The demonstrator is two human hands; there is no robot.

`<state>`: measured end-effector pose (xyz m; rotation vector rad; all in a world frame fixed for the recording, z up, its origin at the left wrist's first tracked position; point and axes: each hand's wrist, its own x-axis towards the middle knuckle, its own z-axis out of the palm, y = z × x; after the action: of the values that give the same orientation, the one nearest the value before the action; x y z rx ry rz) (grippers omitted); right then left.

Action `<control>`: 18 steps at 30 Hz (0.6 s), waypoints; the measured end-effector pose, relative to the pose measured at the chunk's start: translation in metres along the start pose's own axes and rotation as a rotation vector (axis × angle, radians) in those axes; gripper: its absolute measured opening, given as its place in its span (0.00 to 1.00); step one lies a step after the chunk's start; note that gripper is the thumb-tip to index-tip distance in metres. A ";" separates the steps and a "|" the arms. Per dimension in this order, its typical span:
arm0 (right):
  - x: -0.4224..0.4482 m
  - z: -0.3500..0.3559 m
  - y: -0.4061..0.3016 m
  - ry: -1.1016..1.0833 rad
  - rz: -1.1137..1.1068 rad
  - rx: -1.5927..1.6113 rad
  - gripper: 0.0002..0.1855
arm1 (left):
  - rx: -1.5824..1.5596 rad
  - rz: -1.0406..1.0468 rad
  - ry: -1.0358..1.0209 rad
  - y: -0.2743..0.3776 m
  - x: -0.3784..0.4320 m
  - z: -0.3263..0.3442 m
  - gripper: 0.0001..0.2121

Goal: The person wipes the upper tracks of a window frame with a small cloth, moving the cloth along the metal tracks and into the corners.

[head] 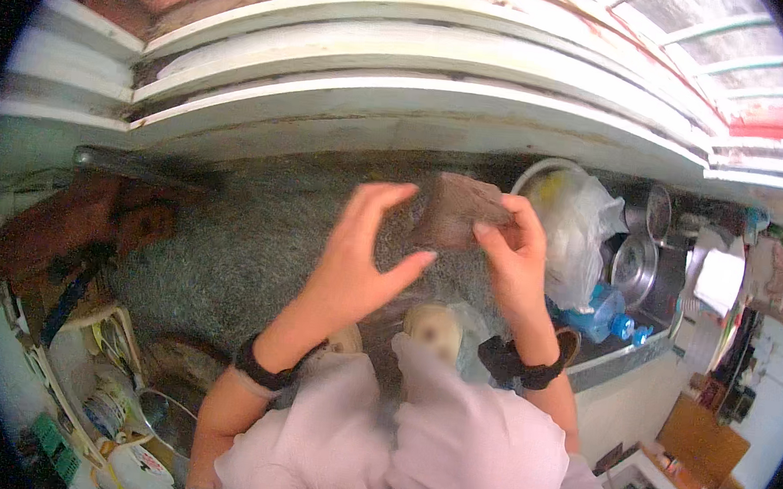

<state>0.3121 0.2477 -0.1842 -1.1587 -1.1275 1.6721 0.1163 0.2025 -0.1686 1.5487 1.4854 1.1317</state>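
My right hand (520, 249) pinches the right edge of a brown piece (461, 212) that looks like folded cloth; motion blur leaves its material unsure. The piece is held up over a speckled grey countertop (251, 246). My left hand (371, 243) is just left of it, thumb and fingers spread, with a gap between them and the brown piece. Below the hands, close to my body, a pale rounded thing (433, 328) with a dark spot shows beside some clear plastic. My shirt covers part of it.
At the right, a white plastic bag (577, 233) sits at a pale tub. Beyond it are a metal pot lid (634, 266) and a blue plastic bottle (602, 315). A rack with containers (106, 387) stands lower left. Louvred window slats (415, 51) run along the back.
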 end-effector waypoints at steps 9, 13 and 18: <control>-0.095 -0.095 -0.062 0.320 -0.310 -0.312 0.20 | 0.851 0.470 0.239 0.036 0.080 -0.078 0.26; -0.131 -0.125 -0.062 0.561 -0.367 -0.241 0.17 | 1.023 0.478 0.279 0.024 0.115 -0.085 0.22; -0.149 -0.139 -0.062 0.748 -0.361 -0.207 0.16 | 1.064 0.393 0.288 0.005 0.118 -0.090 0.18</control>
<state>0.4923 0.1586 -0.1139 -1.4360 -0.9470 0.7460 0.0304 0.3120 -0.1159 2.5448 2.2365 0.7850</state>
